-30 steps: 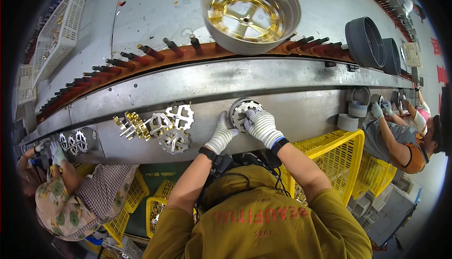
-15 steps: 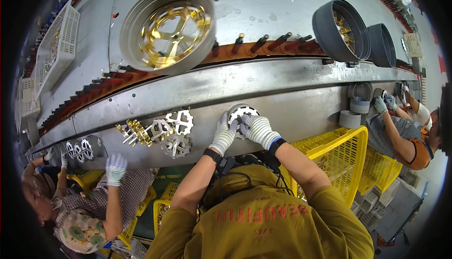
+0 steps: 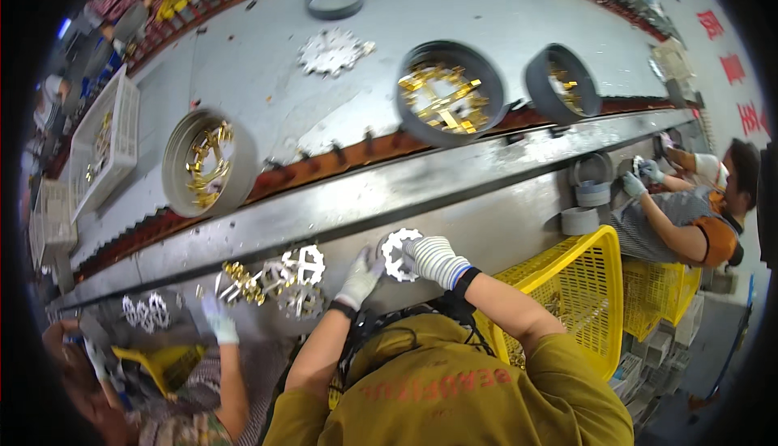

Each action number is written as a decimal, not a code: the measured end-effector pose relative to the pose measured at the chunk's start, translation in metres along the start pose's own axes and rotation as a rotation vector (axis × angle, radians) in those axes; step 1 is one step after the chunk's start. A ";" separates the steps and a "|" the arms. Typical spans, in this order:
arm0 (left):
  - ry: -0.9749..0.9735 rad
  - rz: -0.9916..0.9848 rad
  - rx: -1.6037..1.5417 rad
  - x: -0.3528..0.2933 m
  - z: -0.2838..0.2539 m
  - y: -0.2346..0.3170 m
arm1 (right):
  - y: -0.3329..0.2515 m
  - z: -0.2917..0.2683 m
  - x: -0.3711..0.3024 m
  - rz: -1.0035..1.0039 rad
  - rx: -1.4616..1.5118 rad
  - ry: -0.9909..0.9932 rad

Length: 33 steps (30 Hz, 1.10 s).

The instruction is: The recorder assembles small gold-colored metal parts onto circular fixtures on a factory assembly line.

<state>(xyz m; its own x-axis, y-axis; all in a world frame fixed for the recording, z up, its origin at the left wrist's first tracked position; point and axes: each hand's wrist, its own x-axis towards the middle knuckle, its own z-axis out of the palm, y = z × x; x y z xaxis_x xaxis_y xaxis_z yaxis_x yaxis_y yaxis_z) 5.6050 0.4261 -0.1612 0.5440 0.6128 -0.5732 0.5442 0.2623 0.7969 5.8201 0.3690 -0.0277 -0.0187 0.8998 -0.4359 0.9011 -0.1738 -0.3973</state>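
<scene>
A flat, round, silver toothed metal ring [image 3: 401, 253] is held on the grey metal bench [image 3: 519, 211], directly ahead of the body. It is gripped by the gloved right hand [image 3: 436, 259] from its right edge, while the gloved left hand [image 3: 361, 277] is closed lightly against its lower left edge. No long axis is presented, and the right hand is judged the nearer.

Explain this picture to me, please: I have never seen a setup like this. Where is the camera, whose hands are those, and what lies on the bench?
The camera sits on a worker's head and looks down through a fisheye lens, so straight edges bend. Both gloved hands belong to that person: the left hand and right hand hold a white toothed ring against the grey metal bench. Left of it lie white star-shaped parts and small gold pieces. Behind, round grey tubs with gold parts ride a conveyor. Other workers sit on either side, and a yellow crate stands to the right.
</scene>
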 end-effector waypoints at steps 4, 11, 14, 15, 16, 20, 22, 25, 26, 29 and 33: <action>0.028 -0.119 -0.291 -0.040 -0.027 0.070 | 0.042 -0.058 -0.073 0.049 0.270 0.241; 0.000 -0.109 -0.182 -0.050 -0.069 0.042 | 0.090 -0.181 -0.223 0.108 1.637 1.124; 0.012 -0.137 -0.189 -0.060 -0.070 0.045 | 0.149 -0.205 -0.249 0.059 1.370 1.077; 0.035 -0.170 -0.169 -0.065 -0.069 0.047 | 0.163 -0.214 -0.244 0.055 1.374 1.082; 0.068 -0.207 -0.154 -0.072 -0.067 0.047 | 0.175 -0.226 -0.231 0.074 1.325 1.043; 0.145 -0.225 -0.214 -0.098 -0.057 0.043 | 0.250 -0.246 -0.154 -0.024 1.156 1.228; 0.209 -0.254 -0.238 -0.110 -0.056 0.027 | 0.298 -0.252 -0.108 0.272 1.214 1.279; 0.300 -0.282 -0.215 -0.144 -0.056 0.026 | 0.298 -0.256 -0.053 0.269 1.061 1.156; 0.331 -0.299 -0.221 -0.152 -0.053 0.026 | 0.292 -0.253 -0.036 0.274 0.931 1.114; 0.351 -0.244 -0.214 -0.184 -0.049 0.035 | 0.304 -0.231 -0.025 0.148 0.097 1.011; 0.354 -0.258 -0.221 -0.179 -0.052 0.024 | 0.308 -0.229 -0.029 0.014 0.197 1.106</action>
<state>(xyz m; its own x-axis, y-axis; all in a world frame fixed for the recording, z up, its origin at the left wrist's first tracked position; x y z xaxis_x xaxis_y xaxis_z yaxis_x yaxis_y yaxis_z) 5.4873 0.3619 -0.0297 0.1375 0.7128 -0.6877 0.4629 0.5676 0.6808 6.1976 0.3810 0.0474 0.4737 0.7405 0.4768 0.8125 -0.1586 -0.5610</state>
